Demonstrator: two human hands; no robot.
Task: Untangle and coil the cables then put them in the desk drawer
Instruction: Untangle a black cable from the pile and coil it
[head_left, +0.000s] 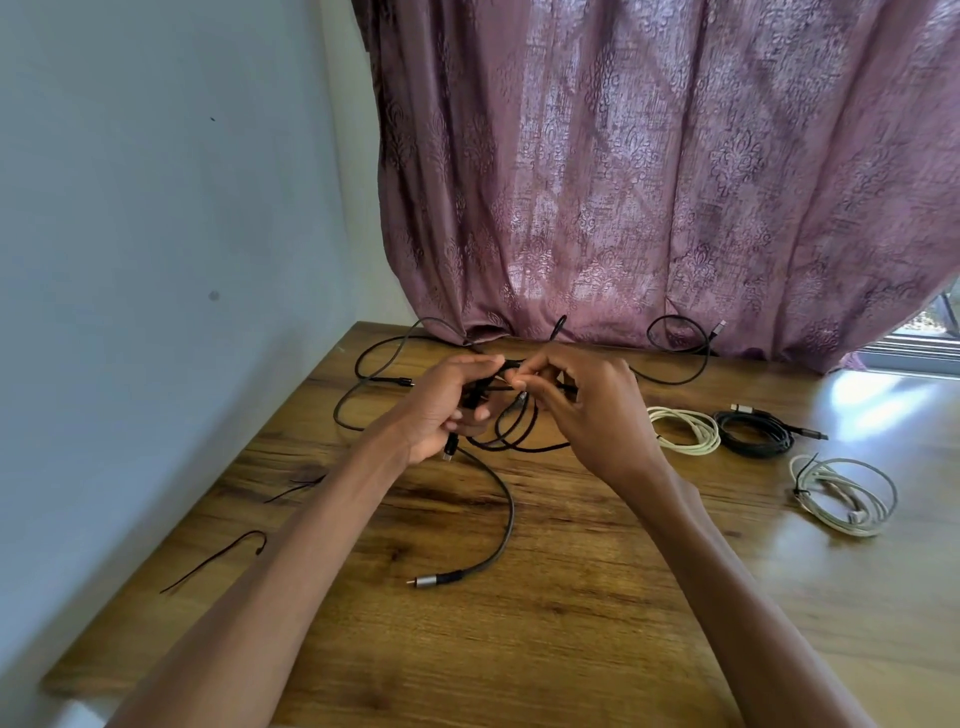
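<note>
Both hands: left hand and right hand gripped the black cable tangle between them, just above the tabletop.
Nearer hand: neither; the knot sat midway.
Long axis: loose strands ran left-right, one plug end trailing toward the person.
Coiled cables: lay apart, rightward.
Drawer: unseen.

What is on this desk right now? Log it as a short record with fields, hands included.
surface: wooden desk, against a wall and a mauve curtain
left hand: grips the tangled black cables above the desk
right hand: pinches a strand of the same tangle
loose end: metal-tipped plug lying on the desk near the front
coiled already: cream cable, black cable, tied grey-white cable, all on the right
left edge: two thin dark ties
drawer: not in view
</note>
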